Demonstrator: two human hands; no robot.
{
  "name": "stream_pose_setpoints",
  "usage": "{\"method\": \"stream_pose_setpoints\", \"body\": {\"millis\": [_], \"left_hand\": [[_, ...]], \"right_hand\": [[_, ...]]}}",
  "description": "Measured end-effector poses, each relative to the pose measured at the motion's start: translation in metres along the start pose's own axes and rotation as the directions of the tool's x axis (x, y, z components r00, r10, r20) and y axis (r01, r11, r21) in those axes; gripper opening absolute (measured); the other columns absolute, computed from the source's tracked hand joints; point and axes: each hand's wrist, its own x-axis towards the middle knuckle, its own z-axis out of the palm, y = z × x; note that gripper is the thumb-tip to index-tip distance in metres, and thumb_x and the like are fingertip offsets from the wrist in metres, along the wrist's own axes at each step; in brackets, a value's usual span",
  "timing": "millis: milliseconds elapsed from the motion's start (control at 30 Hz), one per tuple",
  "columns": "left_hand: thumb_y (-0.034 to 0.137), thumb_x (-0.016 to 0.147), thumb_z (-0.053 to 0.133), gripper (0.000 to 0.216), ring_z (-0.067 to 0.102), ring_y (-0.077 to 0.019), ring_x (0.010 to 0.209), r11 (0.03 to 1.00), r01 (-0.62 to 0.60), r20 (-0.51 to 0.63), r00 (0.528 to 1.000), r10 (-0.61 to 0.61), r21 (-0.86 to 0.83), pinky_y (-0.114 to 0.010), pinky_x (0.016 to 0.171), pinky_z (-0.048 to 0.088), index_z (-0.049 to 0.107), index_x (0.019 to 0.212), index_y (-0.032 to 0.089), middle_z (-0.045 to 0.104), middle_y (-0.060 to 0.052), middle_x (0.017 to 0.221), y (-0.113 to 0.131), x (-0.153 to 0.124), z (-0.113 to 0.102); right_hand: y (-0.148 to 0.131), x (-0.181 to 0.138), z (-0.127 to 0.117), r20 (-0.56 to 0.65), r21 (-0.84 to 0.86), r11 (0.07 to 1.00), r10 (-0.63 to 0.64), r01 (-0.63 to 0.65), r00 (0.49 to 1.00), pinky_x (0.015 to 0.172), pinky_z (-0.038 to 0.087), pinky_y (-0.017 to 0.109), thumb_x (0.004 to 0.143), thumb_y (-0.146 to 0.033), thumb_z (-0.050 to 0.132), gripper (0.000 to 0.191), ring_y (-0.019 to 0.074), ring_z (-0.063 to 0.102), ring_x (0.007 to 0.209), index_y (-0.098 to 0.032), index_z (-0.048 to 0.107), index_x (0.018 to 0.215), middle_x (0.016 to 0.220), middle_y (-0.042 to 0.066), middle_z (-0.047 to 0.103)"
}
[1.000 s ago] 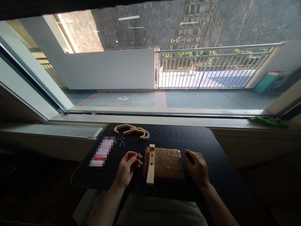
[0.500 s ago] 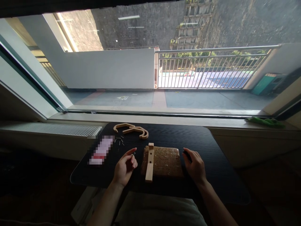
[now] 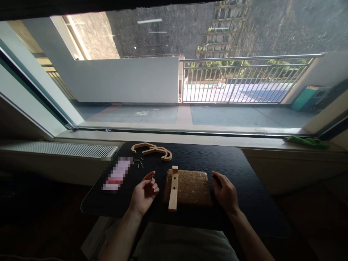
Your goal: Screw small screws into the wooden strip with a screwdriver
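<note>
My left hand [image 3: 143,197], palm turned up, pinches a small metal screw [image 3: 152,177] between thumb and fingers. To its right, a pale wooden bar [image 3: 173,197] with two dark holes and a raised block at its far end lies across a worn, scuffed wooden board [image 3: 192,185]. My right hand [image 3: 226,190] rests at the board's right side with its fingers curled. Something dark shows between its thumb and forefinger, too dim to name. Several loose screws [image 3: 138,162] are scattered beyond my left hand.
Curved wooden pieces [image 3: 160,151] lie at the far side of the black table [image 3: 252,206]. A blurred pink-and-red item [image 3: 118,174] is at the left. Beyond the table are a window sill [image 3: 190,139], a radiator [image 3: 59,149] and a green cloth [image 3: 307,142].
My left hand has rolled slightly and shifted a little left, with the screw now more upright in its fingers. My right hand and the wooden pieces stay put.
</note>
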Motion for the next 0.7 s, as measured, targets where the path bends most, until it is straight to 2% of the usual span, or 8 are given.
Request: {"method": "stream_pose_setpoints", "body": {"millis": [300,400,467,500,600,667,700], "left_hand": [[0.004,0.073,0.051,0.03,0.046,-0.0077,0.045,1.0,0.011,-0.005,1.0,-0.01,0.027,-0.019,0.045,0.04,0.071,0.093,0.014,0.048,0.003,0.056,0.0,0.002,-0.003],[0.004,0.071,0.051,0.027,0.046,-0.0079,0.045,0.999,0.001,-0.024,1.0,0.0,0.042,-0.019,0.044,0.039,0.071,0.087,0.013,0.048,0.002,0.055,0.001,0.003,-0.005],[0.004,0.071,0.051,0.024,0.045,-0.0076,0.045,0.999,0.004,-0.036,0.999,-0.002,0.043,-0.019,0.044,0.039,0.07,0.082,0.012,0.048,0.002,0.055,0.002,0.004,-0.008],[0.004,0.071,0.052,0.022,0.045,-0.0074,0.045,0.999,0.006,-0.043,0.999,-0.004,0.042,-0.019,0.044,0.039,0.07,0.08,0.012,0.049,0.002,0.056,0.002,0.004,-0.009],[0.003,0.072,0.054,0.022,0.048,-0.0076,0.046,0.999,0.008,-0.057,0.998,-0.005,0.052,-0.019,0.045,0.04,0.07,0.083,0.012,0.052,0.001,0.058,0.001,0.005,-0.014],[0.004,0.073,0.055,0.026,0.049,-0.0081,0.048,0.998,0.011,-0.034,0.999,-0.008,0.068,-0.02,0.047,0.041,0.071,0.091,0.014,0.054,0.001,0.06,-0.001,0.005,-0.016],[0.004,0.073,0.055,0.029,0.049,-0.0082,0.048,0.997,0.009,-0.016,1.0,-0.008,0.074,-0.02,0.047,0.041,0.071,0.095,0.014,0.054,0.001,0.06,-0.001,0.005,-0.018]], "right_hand": [[-0.009,0.004,-0.007,0.008,0.028,0.999,0.018,-0.018,1.0,0.074,0.056,0.036,0.093,-0.03,0.045,0.028,0.0242,0.069,0.088,-0.02,0.064,0.111,0.1,0.011,0.071],[-0.029,0.017,-0.016,0.095,0.051,0.998,0.037,-0.042,0.995,0.068,0.054,0.032,0.089,-0.029,0.046,0.031,0.0215,0.067,0.077,-0.019,0.064,0.112,0.098,0.01,0.071],[-0.05,0.027,-0.02,0.288,0.086,0.995,0.022,-0.049,0.957,0.062,0.052,0.029,0.087,-0.029,0.049,0.026,0.0189,0.065,0.065,-0.02,0.068,0.102,0.083,0.005,0.072],[-0.061,0.03,-0.019,0.382,0.111,0.993,-0.008,-0.037,0.924,0.062,0.051,0.029,0.087,-0.028,0.05,0.026,0.0189,0.066,0.066,-0.021,0.068,0.103,0.082,0.004,0.072],[-0.094,0.037,-0.011,0.524,0.194,0.981,-0.13,0.031,0.842,0.072,0.051,0.029,0.088,-0.024,0.05,0.025,0.0207,0.07,0.08,-0.023,0.069,0.104,0.092,0.005,0.075],[-0.112,0.038,-0.001,0.598,0.17,0.985,-0.133,0.037,0.791,0.073,0.051,0.029,0.089,-0.027,0.053,0.023,0.0218,0.071,0.082,-0.024,0.07,0.104,0.09,0.004,0.076],[-0.119,0.038,0.004,0.61,0.142,0.989,-0.125,0.047,0.782,0.072,0.05,0.029,0.089,-0.028,0.055,0.023,0.0223,0.071,0.083,-0.025,0.071,0.105,0.09,0.004,0.076]]}}
